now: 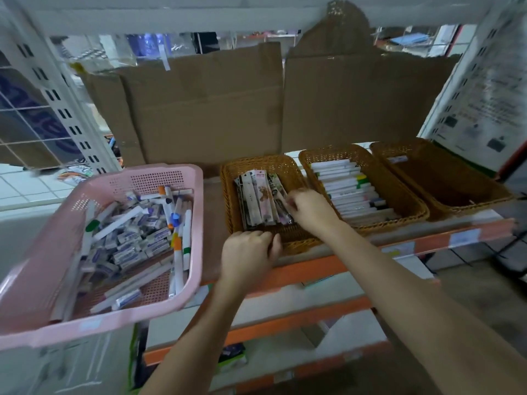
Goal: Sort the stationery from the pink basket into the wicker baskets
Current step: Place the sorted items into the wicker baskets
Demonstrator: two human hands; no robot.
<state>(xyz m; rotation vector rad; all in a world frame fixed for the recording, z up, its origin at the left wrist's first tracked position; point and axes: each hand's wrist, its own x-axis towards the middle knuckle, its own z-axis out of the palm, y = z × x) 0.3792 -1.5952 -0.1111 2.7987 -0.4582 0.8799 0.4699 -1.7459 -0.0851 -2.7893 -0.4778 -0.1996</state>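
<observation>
Head view: cardboard sheets [256, 109] upright behind three wicker baskets [410, 212]

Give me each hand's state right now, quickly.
Left hand: grips the near rim of the left wicker basket.
Right hand: fingers on the flat packets; grip cannot be told.

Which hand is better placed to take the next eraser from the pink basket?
Probably the left hand: it is nearest the pink basket, at the wicker basket's front rim. The right hand is farther.

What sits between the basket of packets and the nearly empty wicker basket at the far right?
In the head view, a third wicker basket sits between them, filled with a row of white markers.
</observation>
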